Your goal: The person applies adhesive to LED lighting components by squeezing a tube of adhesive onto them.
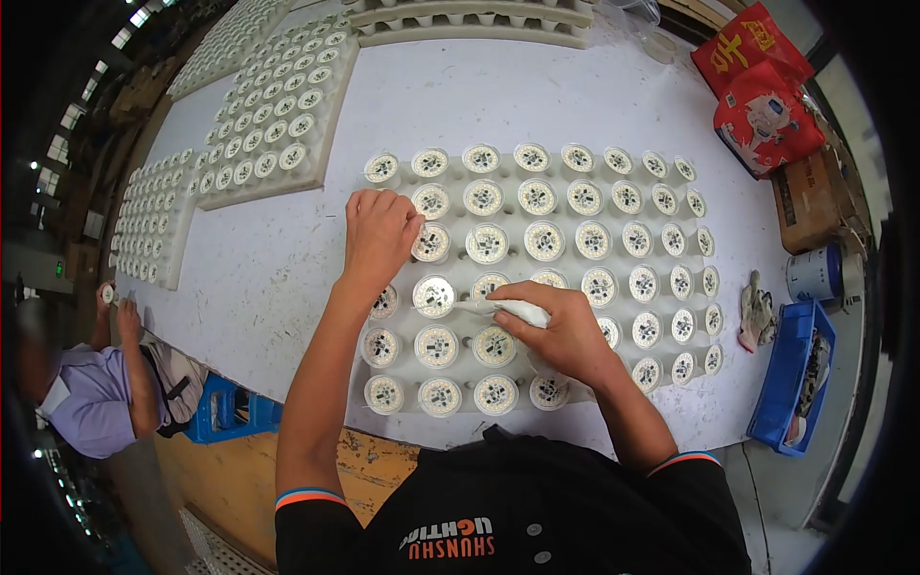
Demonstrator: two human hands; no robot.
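A foam tray (pixel 460 374) in front of me holds rows of round white LED lamps (pixel 484 197), their chip-covered boards facing up. My right hand (pixel 561 331) is closed around a white squeeze tube (pixel 522 311) with a thin, pale nozzle. The nozzle points left, its tip over or beside an LED lamp (pixel 433 297) near the tray's left side. My left hand (pixel 379 235) is above the leftmost column with its fingers curled down and pressed together. It hides the lamps under it, and whatever its fingertips hold cannot be made out.
More lamp trays (pixel 273 120) stand at the back left, with stacked trays (pixel 470 24) at the far edge. A red bag (pixel 767 110), a blue-white can (pixel 813 273) and a blue bin (pixel 793 379) line the right. At the left, a seated person (pixel 96 393) handles a lamp.
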